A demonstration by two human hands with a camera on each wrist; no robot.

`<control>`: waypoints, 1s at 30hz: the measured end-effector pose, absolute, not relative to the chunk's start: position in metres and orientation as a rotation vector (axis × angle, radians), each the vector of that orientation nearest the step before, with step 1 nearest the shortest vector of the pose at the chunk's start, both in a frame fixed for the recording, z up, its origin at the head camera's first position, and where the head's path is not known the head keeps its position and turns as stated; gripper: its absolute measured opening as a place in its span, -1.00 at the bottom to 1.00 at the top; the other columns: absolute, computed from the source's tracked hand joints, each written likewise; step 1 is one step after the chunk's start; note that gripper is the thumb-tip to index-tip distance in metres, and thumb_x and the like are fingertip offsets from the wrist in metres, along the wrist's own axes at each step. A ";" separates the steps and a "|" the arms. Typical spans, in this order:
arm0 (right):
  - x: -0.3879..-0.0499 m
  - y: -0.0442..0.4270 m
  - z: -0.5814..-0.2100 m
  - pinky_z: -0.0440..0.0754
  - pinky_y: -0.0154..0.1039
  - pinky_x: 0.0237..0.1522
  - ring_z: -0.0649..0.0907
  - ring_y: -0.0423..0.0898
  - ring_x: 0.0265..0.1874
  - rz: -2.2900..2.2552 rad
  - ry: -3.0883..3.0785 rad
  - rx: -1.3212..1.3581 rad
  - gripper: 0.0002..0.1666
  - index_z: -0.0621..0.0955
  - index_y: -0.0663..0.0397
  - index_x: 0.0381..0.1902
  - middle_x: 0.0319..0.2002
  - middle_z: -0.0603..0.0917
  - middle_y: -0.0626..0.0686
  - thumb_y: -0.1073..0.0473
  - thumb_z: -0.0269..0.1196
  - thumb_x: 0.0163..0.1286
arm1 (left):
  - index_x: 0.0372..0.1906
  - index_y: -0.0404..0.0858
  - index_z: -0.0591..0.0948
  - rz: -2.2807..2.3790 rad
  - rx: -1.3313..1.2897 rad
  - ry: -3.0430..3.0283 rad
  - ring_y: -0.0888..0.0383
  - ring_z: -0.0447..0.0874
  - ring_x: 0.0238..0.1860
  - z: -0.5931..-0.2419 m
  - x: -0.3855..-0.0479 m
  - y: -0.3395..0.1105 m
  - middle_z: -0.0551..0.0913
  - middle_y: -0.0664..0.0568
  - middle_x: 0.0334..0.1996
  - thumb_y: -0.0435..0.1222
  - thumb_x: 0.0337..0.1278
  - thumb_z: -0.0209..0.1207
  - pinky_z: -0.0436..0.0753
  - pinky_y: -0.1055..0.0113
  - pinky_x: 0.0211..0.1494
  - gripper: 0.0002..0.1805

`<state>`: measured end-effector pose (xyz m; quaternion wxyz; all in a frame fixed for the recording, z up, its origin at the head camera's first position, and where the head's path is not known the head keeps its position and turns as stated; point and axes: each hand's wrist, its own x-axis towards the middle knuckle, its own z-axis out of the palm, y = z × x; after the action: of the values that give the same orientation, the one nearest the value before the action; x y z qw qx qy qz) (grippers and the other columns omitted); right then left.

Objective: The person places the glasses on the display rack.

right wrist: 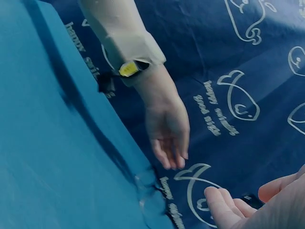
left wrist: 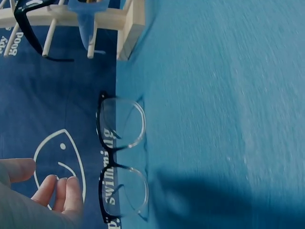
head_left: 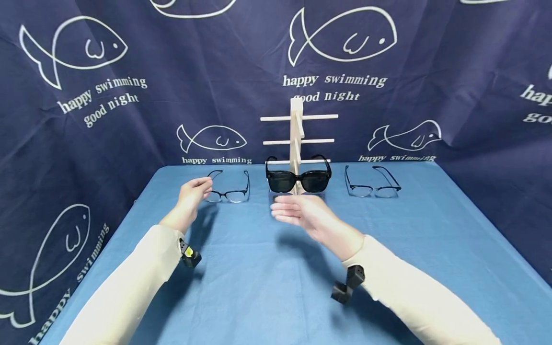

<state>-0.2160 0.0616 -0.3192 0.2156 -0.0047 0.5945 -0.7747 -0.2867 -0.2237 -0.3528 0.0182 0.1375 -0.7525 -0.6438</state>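
Observation:
My left hand (head_left: 189,200) hovers beside the left pair of clear glasses (head_left: 224,194), its fingers loosely bent around nothing. In the left wrist view that hand (left wrist: 45,198) hangs left of the same glasses (left wrist: 111,158), with a gap between thumb and fingertips. Black sunglasses (head_left: 281,182) rest on a wooden stand (head_left: 296,108). Just below them, my right hand (head_left: 306,215) is held with fingers extended, partly covering a bluish translucent pair low on the stand. The right wrist view shows my right hand (right wrist: 257,207) with a small dark thing behind its fingers, and my left hand (right wrist: 167,119).
Another pair of clear glasses (head_left: 362,188) lies folded open on the blue table (head_left: 258,287), right of the stand. Light pegs (head_left: 319,116) stick out from both sides of the stand. A dark blue cloth (head_left: 241,62) with fish drawings hangs behind.

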 end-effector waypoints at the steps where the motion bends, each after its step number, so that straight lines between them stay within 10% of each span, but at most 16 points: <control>1: -0.215 0.055 -0.322 0.60 -0.09 0.23 0.59 0.14 0.16 -2.138 1.641 -0.009 -0.51 0.34 0.50 0.30 0.22 0.45 0.47 0.31 -0.09 0.51 | 0.35 -0.37 0.37 -1.992 0.435 -2.341 0.18 0.53 0.02 -0.353 -0.286 -0.226 0.40 -0.21 0.33 -0.27 0.43 0.01 0.46 0.20 0.42 -0.52; 10: -0.211 0.011 -0.333 0.51 -0.04 0.34 0.47 0.23 0.27 -2.151 1.642 0.048 -0.51 0.33 0.44 0.32 0.27 0.44 0.40 0.33 -0.01 0.49 | 0.37 -0.37 0.35 -1.962 0.431 -2.369 0.01 0.49 0.21 -0.353 -0.281 -0.235 0.39 -0.24 0.33 -0.26 0.43 0.00 0.44 0.20 0.43 -0.50; 17: -0.219 -0.010 -0.336 0.48 -0.11 0.37 0.44 0.18 0.32 -2.136 1.688 0.091 -0.48 0.30 0.41 0.36 0.30 0.42 0.37 0.34 0.00 0.50 | 0.37 -0.35 0.37 -1.921 0.420 -2.374 0.28 0.56 -0.05 -0.356 -0.283 -0.245 0.41 -0.24 0.34 -0.28 0.43 0.01 0.43 0.18 0.44 -0.51; 30: -0.242 -0.021 -0.346 0.33 -0.12 0.47 0.36 0.10 0.39 -2.204 1.684 0.205 -0.35 0.20 0.26 0.45 0.44 0.29 0.19 0.21 0.09 0.49 | 0.38 -0.34 0.36 -1.936 0.438 -2.386 -0.10 0.41 0.31 -0.358 -0.291 -0.243 0.41 -0.26 0.33 -0.28 0.42 0.03 0.38 0.15 0.47 -0.50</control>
<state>-0.2419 -0.0212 -0.3457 0.1792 0.0727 0.5959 -0.7795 -0.2906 -0.2430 -0.3584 0.0191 0.1410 -0.7687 -0.6236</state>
